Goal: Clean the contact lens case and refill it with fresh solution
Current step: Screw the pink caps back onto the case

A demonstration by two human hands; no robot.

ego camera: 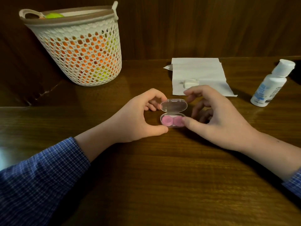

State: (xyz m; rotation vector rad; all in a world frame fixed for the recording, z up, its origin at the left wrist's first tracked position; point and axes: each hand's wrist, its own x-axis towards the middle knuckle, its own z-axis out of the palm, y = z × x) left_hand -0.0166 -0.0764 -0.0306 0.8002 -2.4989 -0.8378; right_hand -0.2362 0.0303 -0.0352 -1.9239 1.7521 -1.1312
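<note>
Pink lens case [173, 121] in open clear box, between both hands' fingers [187, 120]

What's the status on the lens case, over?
Both hands steadying clear box, lid open. Pink lens case inside, caps on. Nothing blocking.

table [146, 185]: held everything
lens case [173, 120]: centre, lid open toward 12
left hand [136, 116]: at case's 9, touching
right hand [216, 118]: at case's 3, thumb on case
basket [78, 46]: 10 o'clock, far
tissue [198, 74]: 1 o'clock, behind right hand
bottle [272, 84]: 2 o'clock, right of tissue
</note>
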